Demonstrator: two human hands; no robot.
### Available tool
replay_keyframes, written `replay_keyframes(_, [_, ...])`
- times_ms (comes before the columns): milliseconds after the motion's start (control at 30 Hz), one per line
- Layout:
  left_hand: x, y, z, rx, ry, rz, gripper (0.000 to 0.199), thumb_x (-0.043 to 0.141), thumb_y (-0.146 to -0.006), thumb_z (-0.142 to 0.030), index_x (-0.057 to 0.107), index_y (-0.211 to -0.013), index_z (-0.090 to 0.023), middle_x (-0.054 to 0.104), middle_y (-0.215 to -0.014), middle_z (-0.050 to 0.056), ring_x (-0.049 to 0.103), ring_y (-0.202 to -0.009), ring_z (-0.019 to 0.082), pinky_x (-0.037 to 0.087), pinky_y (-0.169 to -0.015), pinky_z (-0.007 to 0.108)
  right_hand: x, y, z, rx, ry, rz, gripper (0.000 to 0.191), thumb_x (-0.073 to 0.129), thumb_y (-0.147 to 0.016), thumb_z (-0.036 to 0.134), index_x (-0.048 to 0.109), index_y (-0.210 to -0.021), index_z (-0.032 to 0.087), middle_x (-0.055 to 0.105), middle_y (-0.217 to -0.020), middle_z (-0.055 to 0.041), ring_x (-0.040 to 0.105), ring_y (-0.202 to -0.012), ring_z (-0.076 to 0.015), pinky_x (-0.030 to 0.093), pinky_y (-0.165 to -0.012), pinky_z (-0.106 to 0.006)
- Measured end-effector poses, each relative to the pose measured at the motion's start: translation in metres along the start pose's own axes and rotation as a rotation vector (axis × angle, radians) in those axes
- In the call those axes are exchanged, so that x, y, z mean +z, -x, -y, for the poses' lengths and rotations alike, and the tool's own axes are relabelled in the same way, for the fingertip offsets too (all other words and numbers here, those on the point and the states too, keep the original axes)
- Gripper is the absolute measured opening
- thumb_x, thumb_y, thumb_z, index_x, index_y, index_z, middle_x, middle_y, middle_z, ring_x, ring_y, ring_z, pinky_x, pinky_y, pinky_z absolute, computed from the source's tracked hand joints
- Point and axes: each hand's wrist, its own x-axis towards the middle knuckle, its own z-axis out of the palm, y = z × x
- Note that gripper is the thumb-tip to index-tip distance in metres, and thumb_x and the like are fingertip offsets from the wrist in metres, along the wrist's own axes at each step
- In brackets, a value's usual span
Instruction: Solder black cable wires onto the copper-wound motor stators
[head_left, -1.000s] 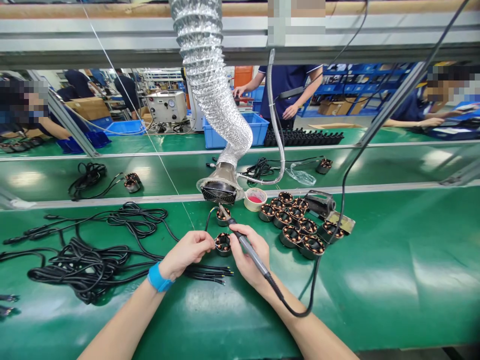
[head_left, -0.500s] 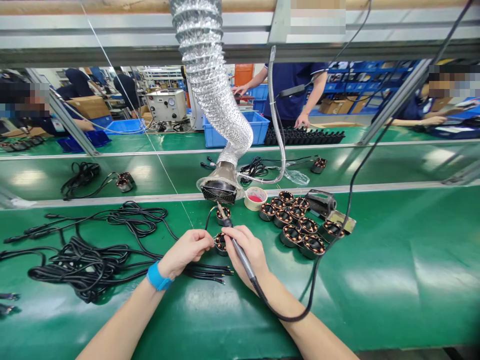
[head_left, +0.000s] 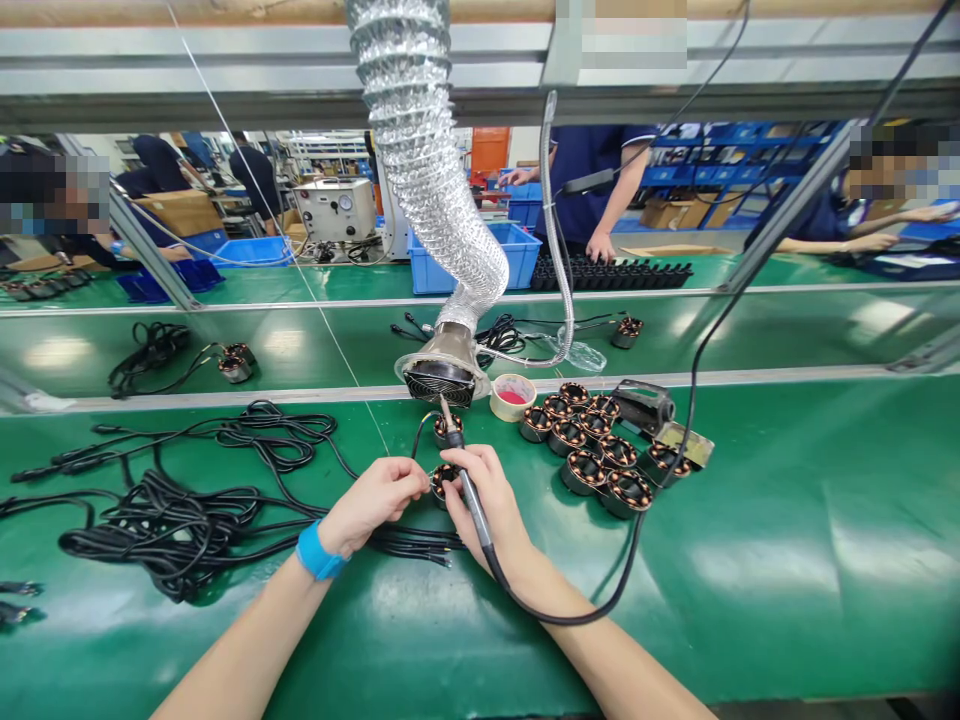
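My right hand (head_left: 487, 500) is wrapped round a soldering iron (head_left: 472, 495), its tip pointing away from me at a copper-wound motor stator (head_left: 448, 430). The fingertips of that hand also touch a nearer stator (head_left: 444, 482). Just left of this nearer stator, my left hand (head_left: 386, 492) is closed in a pinch on a thin wire, mostly hidden by the fingers. A fine pale strand (head_left: 330, 335) runs down from above toward this hand. Black cables (head_left: 172, 530) lie in coils to the left, their stripped ends (head_left: 435, 552) below my hands.
A fume extraction hood (head_left: 442, 370) on a foil duct hangs just beyond my hands. Several stators (head_left: 585, 475) stand to the right, beside a tape roll (head_left: 513, 397) and a metal holder (head_left: 649, 405). The iron's cord loops over my right forearm. Co-workers stand across the bench.
My right hand has turned slightly, the iron now more upright and its fingertips on the nearer stator's rim. My left hand stays nearly still. Cables and stators on the far strip have shifted left.
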Motion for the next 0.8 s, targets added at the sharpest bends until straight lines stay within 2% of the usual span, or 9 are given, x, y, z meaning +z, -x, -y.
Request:
replay_keyframes(167, [0.003, 0.001, -0.001, 0.009, -0.004, -0.009, 0.028, 0.063, -0.073, -0.041, 0.054, -0.073, -0.015, 0.038, -0.061, -0.007, 0.02, -0.047, 0.004, 0.01, -0.044, 0.023, 0.003, 0.001, 0.005, 0.064, -0.009, -0.077, 0.036, 0.05, -0.088, 0.008, 0.055, -0.121, 0.023, 0.049, -0.107, -0.0059, 0.063, -0.078, -0.0139, 0.056, -0.074, -0.027])
replay_keyframes(433, [0.006, 0.003, -0.003, 0.006, 0.007, 0.008, 0.028, 0.063, -0.073, -0.041, 0.052, -0.073, -0.016, 0.036, -0.06, -0.008, 0.017, -0.046, 0.004, 0.008, -0.044, 0.024, 0.004, 0.001, 0.008, 0.065, -0.019, -0.09, 0.034, 0.055, -0.089, 0.011, 0.056, -0.121, 0.023, 0.05, -0.108, -0.0051, 0.063, -0.071, -0.0113, 0.055, -0.074, -0.027])
replay_keyframes(667, [0.006, 0.002, -0.001, -0.012, 0.02, 0.018, 0.026, 0.063, -0.072, -0.04, 0.052, -0.073, -0.016, 0.033, -0.057, -0.009, 0.018, -0.044, 0.003, 0.008, -0.043, 0.024, -0.01, -0.007, 0.021, -0.018, 0.024, -0.32, 0.012, 0.055, -0.096, 0.018, 0.063, -0.104, 0.02, 0.065, -0.09, -0.0028, 0.065, -0.075, -0.0146, 0.053, -0.071, -0.025])
replay_keyframes(800, [0.005, 0.0, 0.004, -0.004, 0.026, 0.021, 0.022, 0.062, -0.073, -0.036, 0.053, -0.074, -0.016, 0.035, -0.057, -0.009, 0.019, -0.043, 0.003, 0.01, -0.043, 0.023, -0.018, -0.004, 0.022, -0.052, 0.072, -0.413, 0.015, 0.052, -0.097, 0.019, 0.065, -0.088, 0.019, 0.068, -0.077, -0.0022, 0.066, -0.066, -0.0155, 0.051, -0.062, -0.026])
